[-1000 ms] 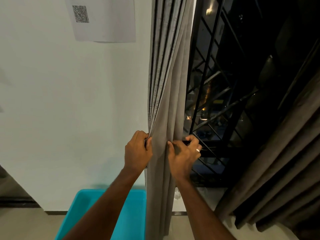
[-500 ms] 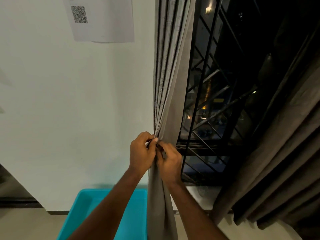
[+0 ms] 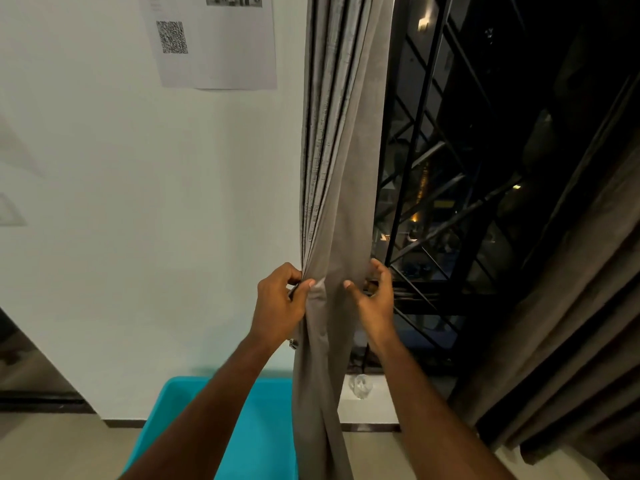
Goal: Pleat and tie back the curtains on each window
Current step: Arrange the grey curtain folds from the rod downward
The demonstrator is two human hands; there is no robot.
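A grey curtain point(image 3: 341, 174) hangs gathered in narrow vertical pleats at the left side of a dark window. My left hand point(image 3: 278, 306) pinches the stacked pleats at their left edge, thumb pressed on the front. My right hand point(image 3: 375, 299) is spread on the curtain's right edge, thumb on the front of the cloth and fingers reaching behind it. A second, darker curtain point(image 3: 568, 323) hangs in loose folds at the right side of the window.
Black metal window bars point(image 3: 436, 202) stand behind the curtain. A turquoise tub point(image 3: 256, 427) sits on the floor below my arms. A clear glass point(image 3: 361, 386) stands on the white sill. A paper with a QR code point(image 3: 214, 39) is stuck on the white wall.
My right hand has left the pinch beside the left hand and moved right to the curtain's free edge, fingers spread. The left hand keeps its hold on the pleats.
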